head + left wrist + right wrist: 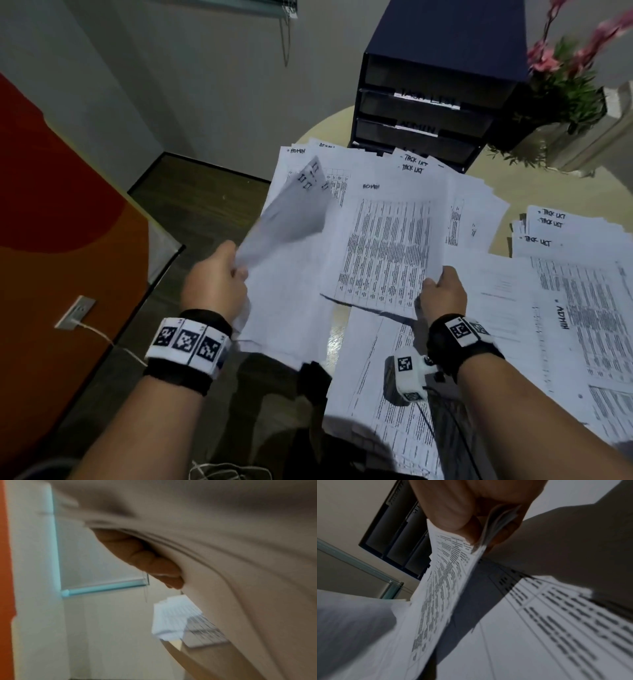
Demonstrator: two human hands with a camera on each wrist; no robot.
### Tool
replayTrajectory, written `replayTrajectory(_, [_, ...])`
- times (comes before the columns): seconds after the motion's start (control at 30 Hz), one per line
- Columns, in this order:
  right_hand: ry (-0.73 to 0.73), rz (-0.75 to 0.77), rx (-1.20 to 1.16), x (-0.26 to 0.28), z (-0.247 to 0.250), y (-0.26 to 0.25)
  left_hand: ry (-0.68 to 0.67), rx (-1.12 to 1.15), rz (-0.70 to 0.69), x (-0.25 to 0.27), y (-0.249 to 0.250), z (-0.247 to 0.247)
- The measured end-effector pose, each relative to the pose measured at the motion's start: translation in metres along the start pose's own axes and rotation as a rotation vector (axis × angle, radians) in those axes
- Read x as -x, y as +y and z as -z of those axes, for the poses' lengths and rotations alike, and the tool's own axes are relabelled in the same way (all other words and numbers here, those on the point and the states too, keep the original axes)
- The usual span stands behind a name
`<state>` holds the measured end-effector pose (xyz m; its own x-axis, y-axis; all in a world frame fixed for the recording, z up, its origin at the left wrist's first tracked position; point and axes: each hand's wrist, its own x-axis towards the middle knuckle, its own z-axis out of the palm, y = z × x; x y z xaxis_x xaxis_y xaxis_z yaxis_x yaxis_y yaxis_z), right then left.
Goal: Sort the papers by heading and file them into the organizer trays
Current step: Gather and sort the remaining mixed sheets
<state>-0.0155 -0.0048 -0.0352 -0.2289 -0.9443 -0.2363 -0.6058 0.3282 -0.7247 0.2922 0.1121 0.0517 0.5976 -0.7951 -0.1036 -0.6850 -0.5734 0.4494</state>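
Note:
My left hand (219, 277) grips the near left edge of a thick sheaf of papers (291, 284), whose top sheet (294, 209) curls up and is blurred. My right hand (445, 284) pinches the near corner of a printed sheet headed ADMIN (387, 246), held just above the table. In the right wrist view the thumb and fingers (453, 513) clamp the ADMIN sheets (443, 582). In the left wrist view only a finger (150, 563) under the blurred sheaf (240, 547) shows. The dark blue organizer (428, 85) stands at the back, with trays labelled TASK LIST and ADMIN.
Loose papers headed ADMIN (582, 325) and TASK LIST (561, 233) cover the round beige table (534, 192). A pot plant with pink flowers (565, 85) stands right of the organizer. An orange wall (51, 205) with a socket and cable is at the left.

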Motion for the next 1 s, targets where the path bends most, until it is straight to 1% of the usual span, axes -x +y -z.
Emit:
replayTrajectory(0.07, [-0.002,0.01,-0.063,0.0,0.001,-0.009,0.174,0.013,-0.016,-0.001,0.001,0.024])
replayTrajectory(0.17, [-0.095,0.038,-0.106,0.002,-0.012,-0.034,0.343,0.12,0.057,-0.01,0.001,0.055])
replayTrajectory(0.23, [-0.199,0.043,-0.162,0.002,-0.027,-0.052,0.39,0.214,0.123,-0.02,-0.006,0.067])
replayTrajectory(0.3, [-0.286,0.019,-0.246,0.003,-0.043,-0.066,0.39,0.321,0.17,-0.03,-0.014,0.072])
replayTrajectory(0.33, [-0.286,0.036,-0.24,0.001,-0.05,-0.071,0.375,0.367,0.197,-0.034,-0.017,0.073])
replayTrajectory(0.43, [-0.192,0.119,-0.098,-0.005,-0.069,-0.077,0.312,0.457,0.259,-0.039,-0.024,0.069])
replayTrajectory(0.47, [-0.19,0.113,-0.084,-0.008,-0.076,-0.078,0.288,0.481,0.267,-0.039,-0.026,0.066])
replayTrajectory(0.57, [-0.305,0.055,-0.15,-0.012,-0.091,-0.079,0.201,0.539,0.271,-0.038,-0.037,0.049])
replayTrajectory(0.63, [-0.394,0.088,-0.135,-0.015,-0.095,-0.081,0.122,0.578,0.304,-0.04,-0.047,0.033])
replayTrajectory(0.73, [-0.471,0.186,0.059,-0.021,-0.096,-0.085,0.012,0.661,0.372,-0.041,-0.059,0.011])
replayTrajectory(0.8, [-0.493,0.217,0.157,-0.023,-0.095,-0.086,-0.058,0.67,0.382,-0.04,-0.062,-0.004])
replayTrajectory(0.87, [-0.452,0.202,0.161,-0.025,-0.091,-0.086,-0.13,0.698,0.397,-0.04,-0.06,-0.016])
replayTrajectory(1.0, [-0.297,0.243,-0.066,-0.031,-0.061,-0.071,-0.23,0.741,0.404,-0.043,-0.046,-0.039])
